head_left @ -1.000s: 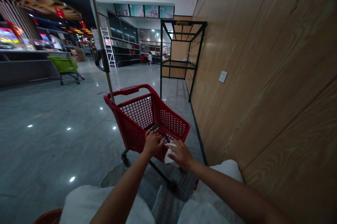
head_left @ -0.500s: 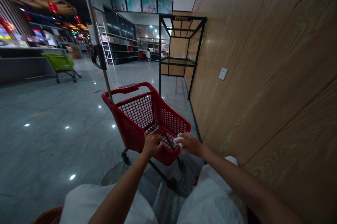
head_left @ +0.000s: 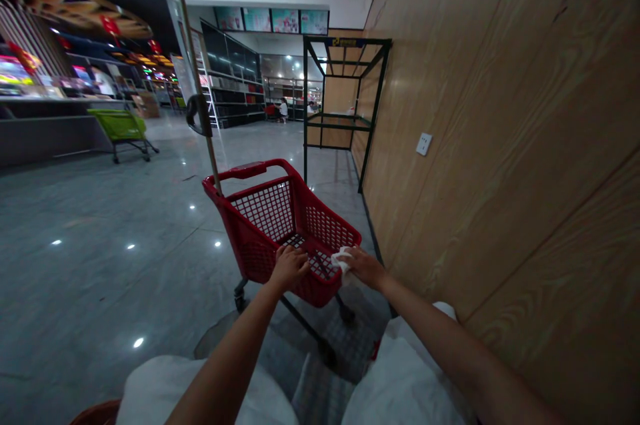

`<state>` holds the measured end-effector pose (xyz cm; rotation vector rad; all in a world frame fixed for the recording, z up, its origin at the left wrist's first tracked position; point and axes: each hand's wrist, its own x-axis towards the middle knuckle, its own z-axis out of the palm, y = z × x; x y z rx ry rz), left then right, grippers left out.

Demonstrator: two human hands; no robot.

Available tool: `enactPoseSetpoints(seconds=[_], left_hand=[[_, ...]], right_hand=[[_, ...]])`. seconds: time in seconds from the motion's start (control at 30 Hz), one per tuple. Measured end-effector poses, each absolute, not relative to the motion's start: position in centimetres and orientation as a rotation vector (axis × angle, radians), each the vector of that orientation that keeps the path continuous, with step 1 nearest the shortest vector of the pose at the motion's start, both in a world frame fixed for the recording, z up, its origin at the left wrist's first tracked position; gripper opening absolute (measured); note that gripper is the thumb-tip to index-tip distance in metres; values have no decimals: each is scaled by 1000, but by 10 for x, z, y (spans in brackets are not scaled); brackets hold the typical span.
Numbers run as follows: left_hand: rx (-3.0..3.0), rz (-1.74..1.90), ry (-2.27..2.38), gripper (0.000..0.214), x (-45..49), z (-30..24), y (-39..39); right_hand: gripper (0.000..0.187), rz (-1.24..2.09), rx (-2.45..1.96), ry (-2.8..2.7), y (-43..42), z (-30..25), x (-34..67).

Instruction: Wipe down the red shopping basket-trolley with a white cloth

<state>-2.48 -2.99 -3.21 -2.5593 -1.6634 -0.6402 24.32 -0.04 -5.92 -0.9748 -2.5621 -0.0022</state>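
The right grip (head_left: 367, 268) is closed on a crumpled white cloth (head_left: 342, 257), which pokes out past the fingertips at the near right corner of the red shopping cart (head_left: 250, 253). The left grip (head_left: 291, 269) curls over the cart's near rim, left of the cloth. The cart's basket lies just ahead of both.

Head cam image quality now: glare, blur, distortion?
Head view: light spots glare on the floor; the counter at far left looks blurry; wall seams slant, likely wide-angle stretch; the red cart is dim but readable, the white cloth soft-edged.
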Motion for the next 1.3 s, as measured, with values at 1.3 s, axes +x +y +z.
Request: enactPoseSetpoints(seconds=[1.3], left_hand=[[-2545,-612,-1528,52,16,-59,-38]], right_hand=[[56,-40,-1155,-2393,26,-75,280]])
